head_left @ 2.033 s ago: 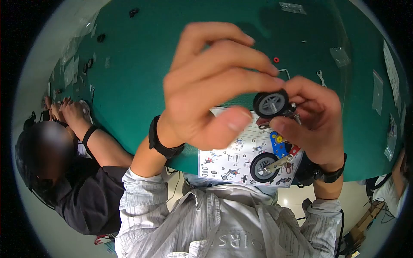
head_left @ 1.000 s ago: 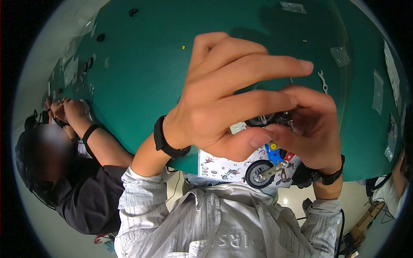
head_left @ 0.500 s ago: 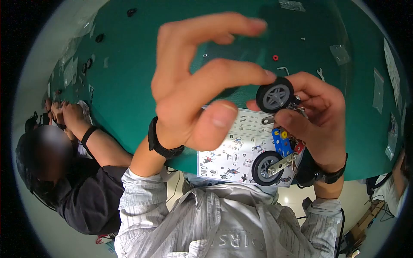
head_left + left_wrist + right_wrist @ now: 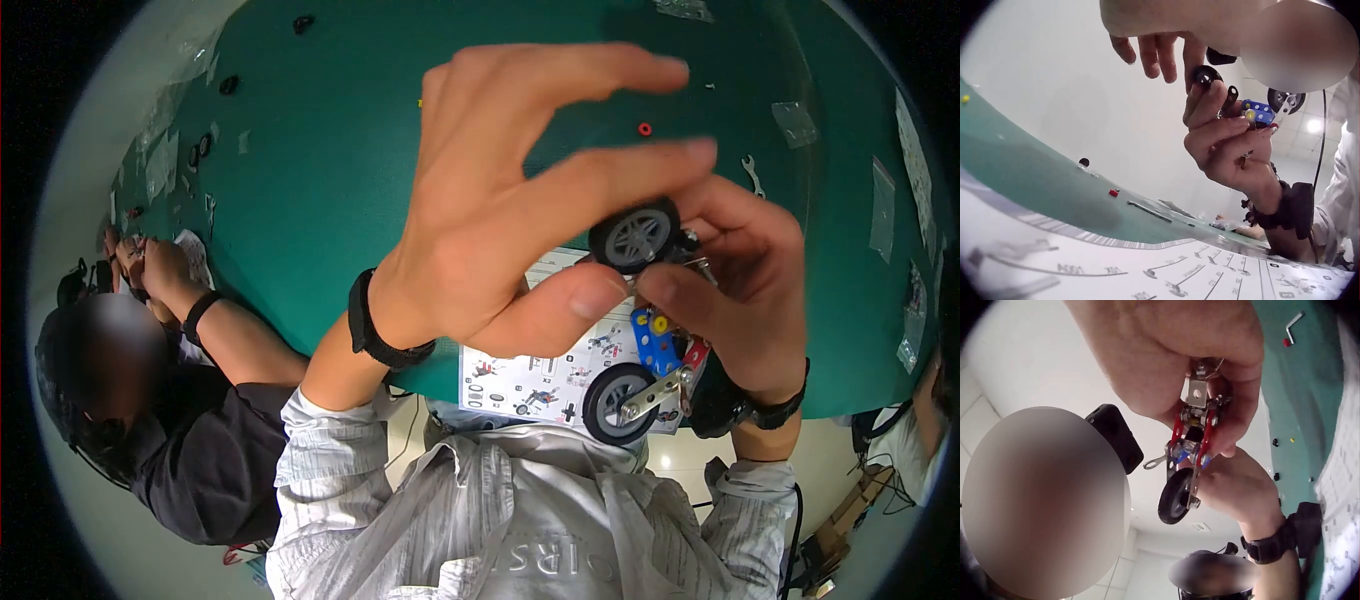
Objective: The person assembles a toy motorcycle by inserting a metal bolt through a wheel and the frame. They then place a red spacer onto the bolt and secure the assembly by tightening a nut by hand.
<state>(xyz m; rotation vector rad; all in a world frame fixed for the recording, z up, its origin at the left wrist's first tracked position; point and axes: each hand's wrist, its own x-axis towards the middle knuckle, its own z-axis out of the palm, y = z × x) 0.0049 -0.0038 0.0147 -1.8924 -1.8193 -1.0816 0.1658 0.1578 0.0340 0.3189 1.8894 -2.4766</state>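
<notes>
My right hand point(image 4: 745, 300) grips a small toy motorcycle by its frame, held up in front of me above the green table point(image 4: 330, 170). The model has a blue and red body point(image 4: 658, 342), an upper wheel point(image 4: 635, 236) and a lower wheel point(image 4: 614, 402) on a metal strip. My left hand point(image 4: 510, 230) reaches across from the left and pinches the upper wheel between thumb and a finger. In the right wrist view the red frame point(image 4: 1194, 434) and one wheel point(image 4: 1175, 497) hang below my right hand point(image 4: 1166, 356). The left wrist view shows my left fingers point(image 4: 1192, 57) on the wheel point(image 4: 1207, 76).
An instruction sheet point(image 4: 525, 375) lies at the table's near edge under my hands. A small red part point(image 4: 645, 129), a wrench point(image 4: 752, 176) and clear bags point(image 4: 880, 210) lie farther back and right. Another person point(image 4: 190, 300) works at the left.
My left hand has come back down from its raised, spread pose and its thumb and finger have closed on the upper wheel again. The right hand has kept hold of the model.
</notes>
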